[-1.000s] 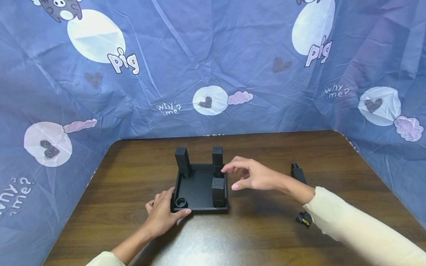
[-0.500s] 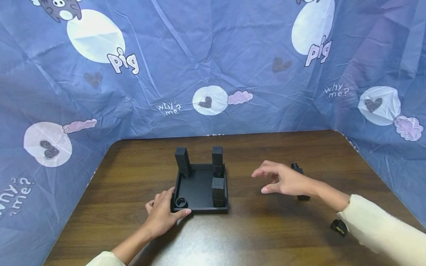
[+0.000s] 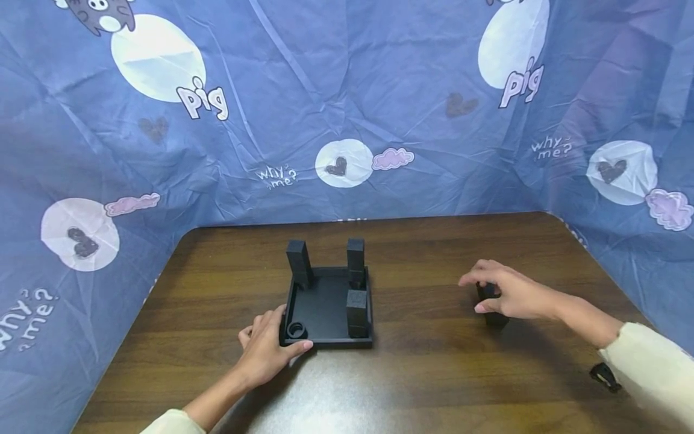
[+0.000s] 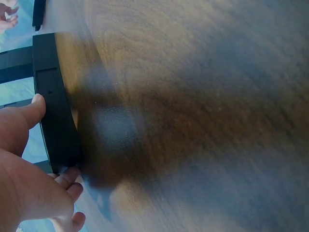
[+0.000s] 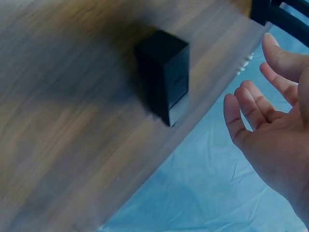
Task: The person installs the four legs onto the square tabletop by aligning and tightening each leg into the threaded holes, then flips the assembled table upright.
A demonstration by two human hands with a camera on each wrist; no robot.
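- The black tray [image 3: 320, 310] is gripped at its near-left corner by the left hand [image 3: 267, 352], its hold unchanged.
- A black ring [image 3: 296, 330] is seen inside that corner, with no post on it.
- The near-right corner is occupied by an upright post [image 3: 357, 313].
- The right hand [image 3: 512, 293] has been carried from the tray to the loose black block [image 3: 494, 310] on the bench [image 3: 423, 361]; its fingers are parted, nothing held.
- Work is thus judged to have been shifted to that block.
- Both far corners are filled by rear posts [image 3: 355, 259].
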